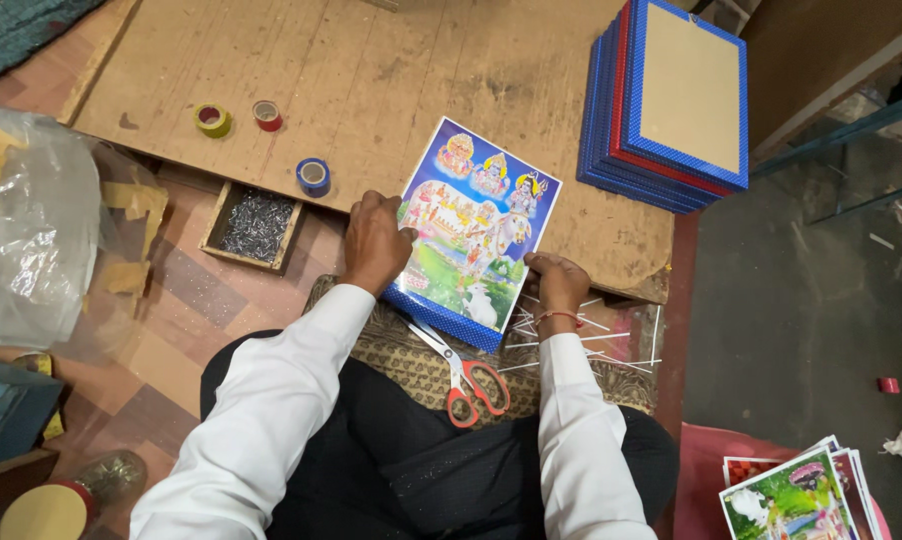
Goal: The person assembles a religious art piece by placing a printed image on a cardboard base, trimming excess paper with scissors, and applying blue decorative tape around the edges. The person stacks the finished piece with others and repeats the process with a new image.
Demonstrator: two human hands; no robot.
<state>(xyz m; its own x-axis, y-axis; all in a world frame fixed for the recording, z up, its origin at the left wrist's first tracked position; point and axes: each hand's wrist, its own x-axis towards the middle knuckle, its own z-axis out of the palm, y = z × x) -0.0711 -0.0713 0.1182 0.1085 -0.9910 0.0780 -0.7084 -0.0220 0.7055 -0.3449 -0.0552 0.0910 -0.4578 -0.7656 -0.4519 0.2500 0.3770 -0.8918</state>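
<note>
White sleeves and dark trousers fill the bottom of the view: a person sits cross-legged on the floor, looking down at both hands. Red-handled scissors (468,376) lie on a patterned mat just in front of the lap, near thin white offcut strips (591,340).

Both hands press on a framed picture (476,232), a bright printed scene with a blue dotted border, lying tilted at the near edge of a low wooden board (371,70) that serves as the worktop. The left hand (374,240) lies over the picture's left edge, its grip closed down on the frame, fingers curled over the rim. The right hand (557,280) pins the lower right corner, fingertips flat on it, likely to keep the frame from sliding.

Within easy reach to the left sit a small open box of dark nails (254,225) and three tape rolls: blue (313,175), red (267,114) and yellow-green (212,120). A stack of blue and red frames (671,105) lies face down at the board's far right corner. Loose colour prints (796,495) wait at the lower right, and a clear plastic bag (26,230) sits far left.
</note>
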